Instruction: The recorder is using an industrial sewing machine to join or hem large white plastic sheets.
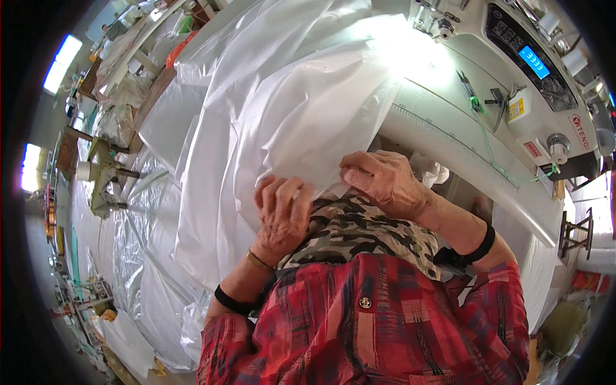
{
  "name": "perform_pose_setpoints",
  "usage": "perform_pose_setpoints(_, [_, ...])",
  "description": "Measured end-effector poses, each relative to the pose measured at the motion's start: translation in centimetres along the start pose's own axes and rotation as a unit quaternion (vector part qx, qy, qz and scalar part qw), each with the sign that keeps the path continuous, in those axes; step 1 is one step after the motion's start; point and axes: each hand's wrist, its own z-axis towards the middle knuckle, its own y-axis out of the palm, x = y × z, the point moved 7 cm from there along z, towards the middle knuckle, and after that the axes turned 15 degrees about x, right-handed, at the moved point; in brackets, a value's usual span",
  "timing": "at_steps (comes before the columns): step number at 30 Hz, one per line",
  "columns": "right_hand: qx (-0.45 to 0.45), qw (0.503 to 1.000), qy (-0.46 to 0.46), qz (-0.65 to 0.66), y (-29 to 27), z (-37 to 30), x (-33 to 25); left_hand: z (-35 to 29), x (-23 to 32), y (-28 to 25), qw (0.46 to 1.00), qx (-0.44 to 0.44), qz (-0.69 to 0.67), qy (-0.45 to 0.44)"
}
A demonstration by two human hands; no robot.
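Observation:
A large sheet of white translucent plastic [301,109] spreads from the sewing table down over my lap in loose folds. My right hand [382,179] pinches the sheet's near edge between thumb and curled fingers. Beside it, my left hand [283,208] rests against the same edge with bent fingers, slightly blurred; whether it grips the plastic cannot be made out. The far part of the sheet runs under the bright lamp at the white sewing machine [513,70], where glare hides the needle area.
Small thread snips [470,90] with green thread lie on the machine bed, near a printed ruler scale [455,141]. More clear plastic [147,256] is heaped on my left. A wooden stand with a white spool [85,171] stands beyond it. A dark metal stand [576,233] is at the right.

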Motion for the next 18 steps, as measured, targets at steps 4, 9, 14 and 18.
perform_pose_setpoints(4, [0.011,0.999,0.025,0.028,-0.2,0.6,-0.1,-1.2,-2.4,-1.6,0.996,0.085,0.011,-0.021])
perform_pose_setpoints(9, [0.000,0.999,0.037,0.033,-0.4,1.1,-0.2,-0.2,-2.6,-3.0,0.997,0.069,-0.014,0.018])
perform_pose_setpoints(14, [-0.013,0.999,0.033,0.033,-0.4,1.1,0.2,0.8,-4.0,-2.4,0.971,-0.079,-0.210,-0.081])
perform_pose_setpoints(18, [-0.032,0.999,0.026,0.024,-0.3,1.5,0.1,2.0,-2.7,-2.4,0.980,-0.082,-0.144,-0.112])
